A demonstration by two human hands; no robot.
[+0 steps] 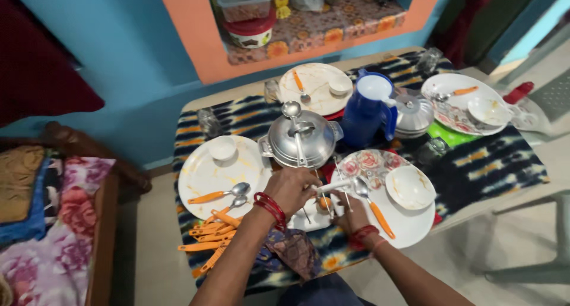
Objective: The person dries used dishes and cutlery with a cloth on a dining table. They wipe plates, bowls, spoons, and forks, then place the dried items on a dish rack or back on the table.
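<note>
While L hand [292, 188] rests knuckles-up by the steel lidded pot [300, 141], grip can't tell, R hand [351, 218] pinches a white-handled utensil [332, 186] over the white plate [409, 223] w/ orange-handled spoon [371, 203] + bowl [409, 187], near tabletop [499, 163] front edge

Centre: lidded pot [300, 141] on the surface [487, 163]
Right of pot: jug [369, 110]
Near left: plate [211, 175], loose spoons [208, 237] nearer
Far: plate [317, 87]

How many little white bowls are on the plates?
4 small white bowls: one on the left plate, one on the far middle plate, one on the far right plate, one on the near plate. Hands may hide others.
</note>
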